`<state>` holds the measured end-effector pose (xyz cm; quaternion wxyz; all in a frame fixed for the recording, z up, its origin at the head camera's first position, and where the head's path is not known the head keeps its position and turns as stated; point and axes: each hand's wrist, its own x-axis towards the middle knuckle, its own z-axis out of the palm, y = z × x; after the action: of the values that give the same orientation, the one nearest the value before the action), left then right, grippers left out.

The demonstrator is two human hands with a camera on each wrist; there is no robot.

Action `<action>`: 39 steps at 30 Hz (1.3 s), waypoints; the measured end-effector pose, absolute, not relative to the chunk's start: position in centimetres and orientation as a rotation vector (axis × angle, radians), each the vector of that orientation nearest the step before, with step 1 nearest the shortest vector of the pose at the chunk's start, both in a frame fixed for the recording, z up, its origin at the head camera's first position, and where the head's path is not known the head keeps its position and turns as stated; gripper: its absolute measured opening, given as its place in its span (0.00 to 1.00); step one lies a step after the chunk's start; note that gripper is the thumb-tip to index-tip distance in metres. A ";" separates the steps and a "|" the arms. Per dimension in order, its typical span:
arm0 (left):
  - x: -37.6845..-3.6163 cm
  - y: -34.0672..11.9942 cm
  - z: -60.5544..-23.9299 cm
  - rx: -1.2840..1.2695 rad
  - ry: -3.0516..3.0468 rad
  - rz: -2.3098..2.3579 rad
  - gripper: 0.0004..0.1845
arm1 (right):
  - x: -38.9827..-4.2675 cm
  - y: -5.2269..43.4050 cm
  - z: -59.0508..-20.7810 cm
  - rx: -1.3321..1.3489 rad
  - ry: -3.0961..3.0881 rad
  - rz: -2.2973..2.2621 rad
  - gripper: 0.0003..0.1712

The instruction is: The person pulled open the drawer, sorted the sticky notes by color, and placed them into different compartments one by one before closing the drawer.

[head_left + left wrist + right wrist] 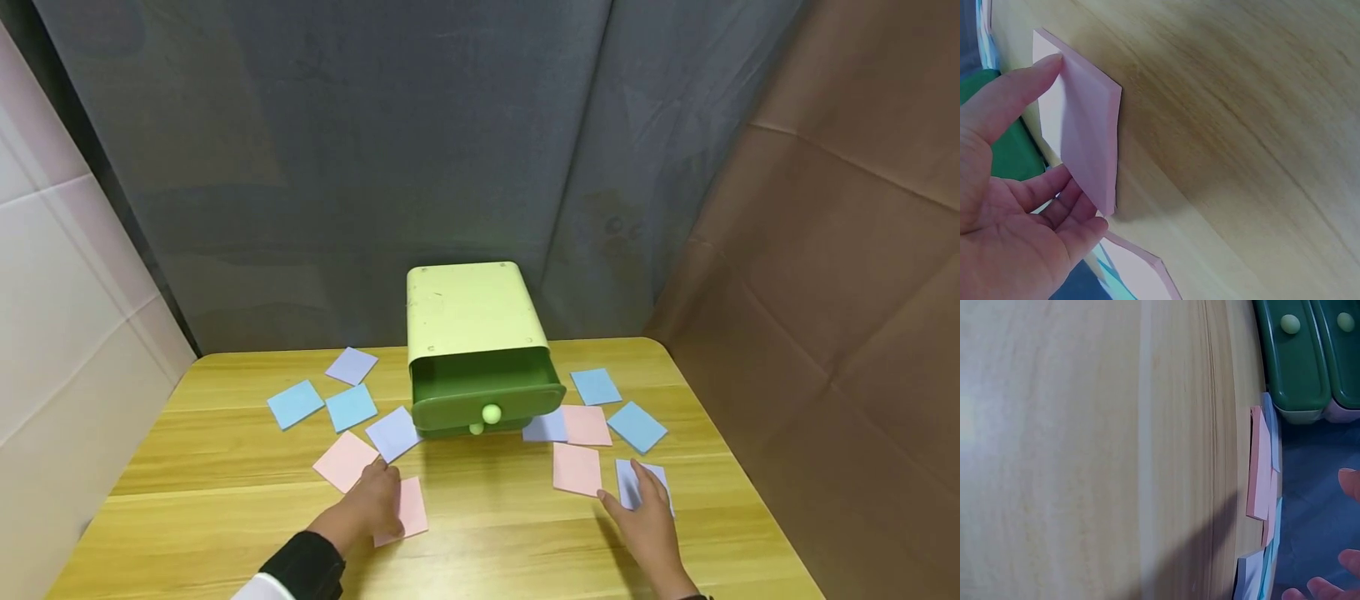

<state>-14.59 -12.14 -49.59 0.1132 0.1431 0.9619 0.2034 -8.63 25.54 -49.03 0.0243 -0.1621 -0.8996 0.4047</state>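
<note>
My left hand (371,504) reaches over a pink sticky-note pad (412,508) at the front left of the table. In the left wrist view, the thumb lies on the pad's (1088,125) upper face near one edge, and the curled fingers meet another edge, holding it between them. The pad sits at or very near the tabletop. On the right, my right hand (651,527) hovers over a lavender sticky-note pad (628,485), thumb and fingers spread. In the right wrist view, only some fingertips (1350,481) show at the edge, with nothing between them.
A green two-drawer box (476,308) stands at the back centre, its upper drawer (450,412) pulled out. Blue pads (296,404), pink pads (576,468) and lavender pads (394,433) lie scattered on both sides of it. Grey cloth (375,167) hangs behind the table.
</note>
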 end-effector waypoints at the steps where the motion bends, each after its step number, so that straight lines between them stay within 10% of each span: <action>1: -14.6 -12.2 -49.6 0.416 2.821 0.602 0.33 | -8.6 25.5 -49.0 -0.502 -2.780 1.255 0.47; 39: -14.4 -12.6 -49.5 0.395 2.776 0.804 0.29 | -7.9 25.9 -50.2 -0.516 -2.776 1.252 0.46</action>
<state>-14.37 -12.62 -49.48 0.1122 0.1345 0.9457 0.2738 -7.92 25.85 -50.17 0.0265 -0.1669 -0.8984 0.4053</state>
